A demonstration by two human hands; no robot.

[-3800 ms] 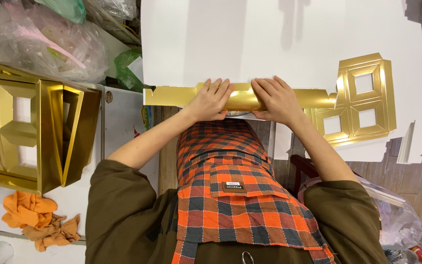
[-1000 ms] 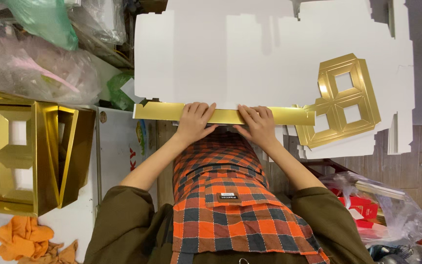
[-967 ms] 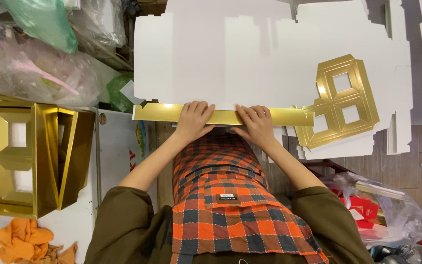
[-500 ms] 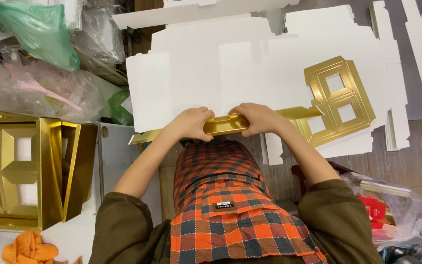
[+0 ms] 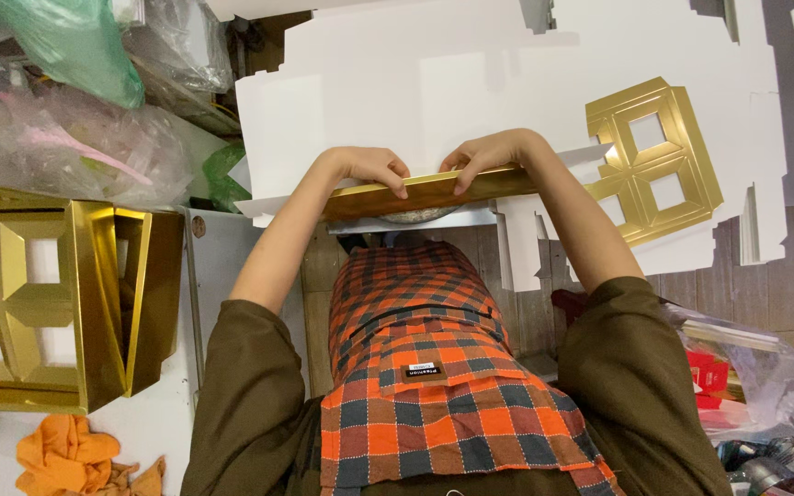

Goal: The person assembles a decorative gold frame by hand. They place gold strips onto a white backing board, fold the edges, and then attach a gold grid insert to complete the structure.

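Both my hands grip a long gold card flap (image 5: 429, 191), lifted at the near edge of a large white die-cut card sheet (image 5: 470, 92). My left hand (image 5: 367, 167) curls its fingers over the flap's left part. My right hand (image 5: 487, 156) pinches the top edge a little to the right. The same sheet carries a gold window-pattern panel (image 5: 652, 158) at its right end, lying flat. Below my arms hangs my orange and grey plaid apron (image 5: 434, 367).
A folded gold box with window cut-outs (image 5: 57, 303) stands at the left. Clear and green plastic bags (image 5: 85, 101) pile up at the upper left. Orange cloth (image 5: 71, 455) lies at the bottom left. More white card sheets (image 5: 783, 138) and a bag of clutter (image 5: 755, 386) sit to the right.
The gold flap lay flat under my pressing hands; now both hands have closed on it and lifted it, and the sheet has shifted.
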